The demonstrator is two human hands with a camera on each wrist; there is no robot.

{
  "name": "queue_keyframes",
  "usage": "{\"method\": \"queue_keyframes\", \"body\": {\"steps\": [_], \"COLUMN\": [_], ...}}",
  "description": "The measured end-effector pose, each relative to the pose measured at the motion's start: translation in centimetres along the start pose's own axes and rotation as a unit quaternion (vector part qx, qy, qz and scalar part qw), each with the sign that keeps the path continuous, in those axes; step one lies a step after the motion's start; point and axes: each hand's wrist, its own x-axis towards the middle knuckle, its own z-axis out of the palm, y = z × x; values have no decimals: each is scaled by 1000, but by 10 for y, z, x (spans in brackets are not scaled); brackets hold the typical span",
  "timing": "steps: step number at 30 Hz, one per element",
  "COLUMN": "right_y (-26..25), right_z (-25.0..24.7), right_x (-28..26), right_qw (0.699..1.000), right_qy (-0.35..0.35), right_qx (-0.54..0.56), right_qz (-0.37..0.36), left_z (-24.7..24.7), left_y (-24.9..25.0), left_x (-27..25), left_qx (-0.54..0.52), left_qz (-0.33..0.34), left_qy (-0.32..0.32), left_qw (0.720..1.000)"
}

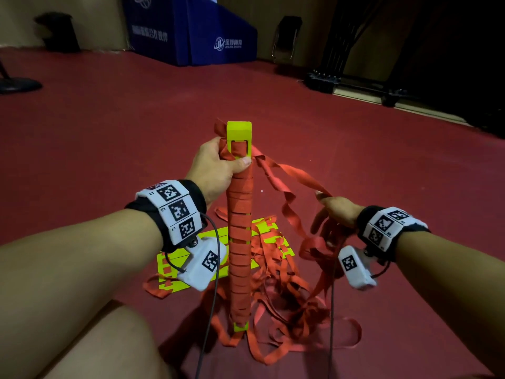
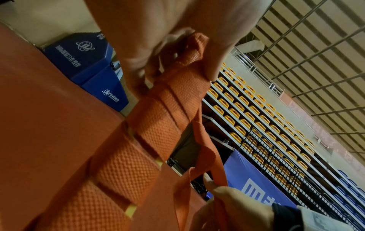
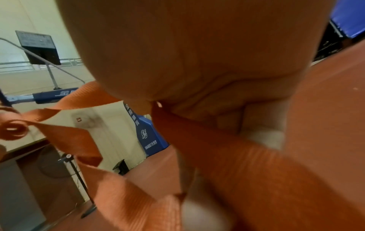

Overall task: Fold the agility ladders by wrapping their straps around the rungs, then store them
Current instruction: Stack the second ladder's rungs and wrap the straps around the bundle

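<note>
Left hand (image 1: 218,166) fingers clamp the wrapped rung bundle (image 1: 240,242), upright at frame centre. Right hand (image 1: 337,212) fingers curl around the loose strap (image 1: 289,173), centre-right. Advisable: keep tension, lay turns flat, adjoining.

Floor left of bundle: open red floor (image 1: 95,138), passable.
Floor below bundle: blocked by loose strap tangle (image 1: 284,305) and flat yellow rungs (image 1: 175,262).
Right side: slack strap (image 1: 289,170) spans from rung bundle (image 1: 240,242) to right hand (image 1: 334,212).
Far wall: blue padded box (image 1: 191,31), well apart.
</note>
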Motion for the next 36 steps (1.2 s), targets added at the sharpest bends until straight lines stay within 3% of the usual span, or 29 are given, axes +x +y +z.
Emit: {"method": "queue_keyframes", "body": {"steps": [3, 7, 10, 12, 17, 23, 28, 31, 36], "right_y": [4, 5, -3, -6, 0, -5, -14, -25, -39], "right_z": [-3, -8, -5, -5, -10, -7, 4, 7, -1], "right_x": [7, 10, 4, 7, 13, 12, 6, 2, -10], "right_qw": [999, 992, 973, 969, 980, 973, 969, 954, 865], "right_qy": [-13, -49, -18, 27, 143, 181, 175, 158, 99], "right_qx": [26, 55, 173, 199, 2, -3, 88, 199, 456], "right_qz": [-15, -103, -150, -144, -142, -144, -150, -156, -184], "left_z": [3, 4, 6, 6, 8, 8, 9, 11, 11], "left_y": [-2, -1, -2, -3, 0, -2, -7, -9, -9], "left_x": [0, -1, -1, -2, -6, -6, -5, -5, -8], "left_qx": [1, -4, -1, 5, 17, 12, 43, 59, 77], "left_qz": [-1, -10, -3, 2, -3, -2, -15, -15, -27], "left_qy": [1, -1, -6, -9, -22, -33, -42, -55, -91], "left_qw": [1000, 1000, 1000, 1000, 1000, 999, 998, 997, 993]}}
